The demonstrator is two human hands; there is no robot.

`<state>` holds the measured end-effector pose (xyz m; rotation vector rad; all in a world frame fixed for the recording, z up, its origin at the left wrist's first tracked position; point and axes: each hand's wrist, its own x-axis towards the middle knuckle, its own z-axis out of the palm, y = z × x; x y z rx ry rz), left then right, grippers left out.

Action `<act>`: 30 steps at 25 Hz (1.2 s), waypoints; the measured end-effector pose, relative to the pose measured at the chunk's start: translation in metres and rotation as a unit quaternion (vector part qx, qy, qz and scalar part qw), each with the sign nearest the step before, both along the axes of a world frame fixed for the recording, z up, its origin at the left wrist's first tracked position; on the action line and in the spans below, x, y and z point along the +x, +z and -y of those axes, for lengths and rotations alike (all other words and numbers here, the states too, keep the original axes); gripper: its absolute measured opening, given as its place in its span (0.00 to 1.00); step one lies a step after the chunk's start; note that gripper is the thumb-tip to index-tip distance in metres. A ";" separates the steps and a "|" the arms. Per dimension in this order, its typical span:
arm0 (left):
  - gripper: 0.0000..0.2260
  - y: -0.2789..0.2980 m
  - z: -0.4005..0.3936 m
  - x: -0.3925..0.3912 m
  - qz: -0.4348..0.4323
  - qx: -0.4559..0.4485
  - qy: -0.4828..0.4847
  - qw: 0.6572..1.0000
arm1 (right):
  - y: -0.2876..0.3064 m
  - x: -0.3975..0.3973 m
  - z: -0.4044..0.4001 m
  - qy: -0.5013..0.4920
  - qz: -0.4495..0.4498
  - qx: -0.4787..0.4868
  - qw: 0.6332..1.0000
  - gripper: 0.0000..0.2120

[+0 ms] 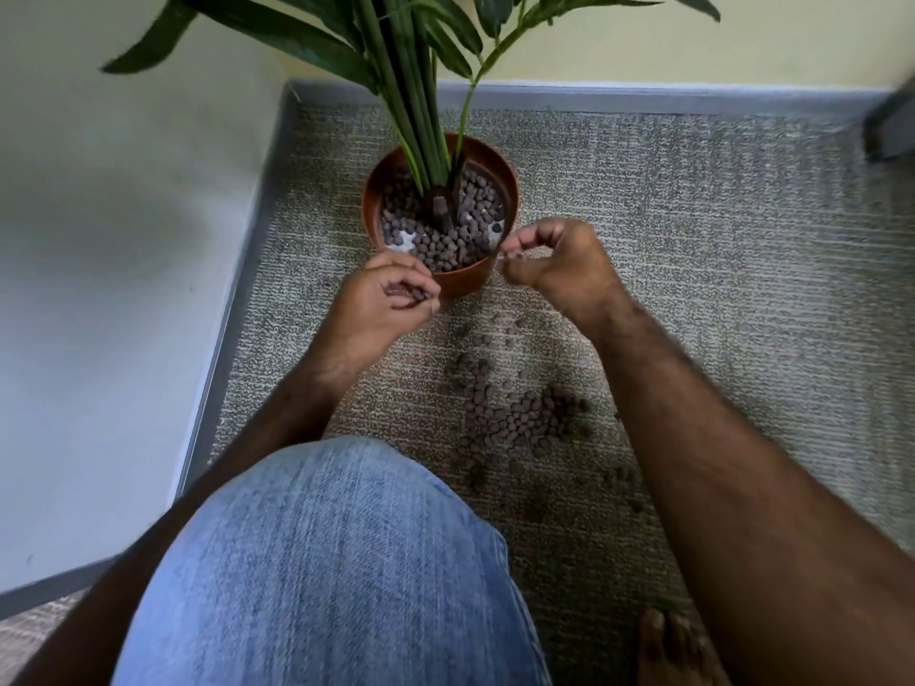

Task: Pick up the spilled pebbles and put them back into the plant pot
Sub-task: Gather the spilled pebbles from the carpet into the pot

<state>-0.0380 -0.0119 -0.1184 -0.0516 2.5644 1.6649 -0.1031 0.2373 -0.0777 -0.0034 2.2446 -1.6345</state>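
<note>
A round terracotta plant pot (376, 190) stands on the carpet, filled with brown pebbles around green stems. A patch of spilled brown pebbles (520, 418) lies on the carpet in front of the pot. My left hand (381, 299) is cupped at the pot's front rim, with several pebbles held in its curled fingers. My right hand (554, 259) hovers at the pot's right front rim, its fingers pinched together on a pebble or two at the tips.
A white wall with grey skirting (237, 269) runs along the left and back. My denim-clad knee (327, 561) fills the lower middle, and a bare foot (673, 646) rests at the bottom right. A dark object (891, 126) sits at the far right.
</note>
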 end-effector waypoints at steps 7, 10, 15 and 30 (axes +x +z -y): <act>0.12 0.027 0.008 -0.059 -0.048 -0.060 0.030 0.997 | 0.017 -0.041 0.053 0.110 -0.140 0.114 0.977 0.09; 0.12 0.022 0.008 -0.056 -0.048 -0.087 0.036 0.994 | 0.008 -0.042 0.059 0.149 -0.165 0.205 0.953 0.11; 0.08 0.005 0.016 -0.016 -0.101 -0.028 0.147 0.984 | -0.005 -0.029 0.032 0.007 -0.129 0.084 0.988 0.12; 0.11 -0.096 0.003 0.061 0.092 -0.211 0.018 0.973 | -0.105 0.034 0.006 0.157 0.027 0.307 0.938 0.19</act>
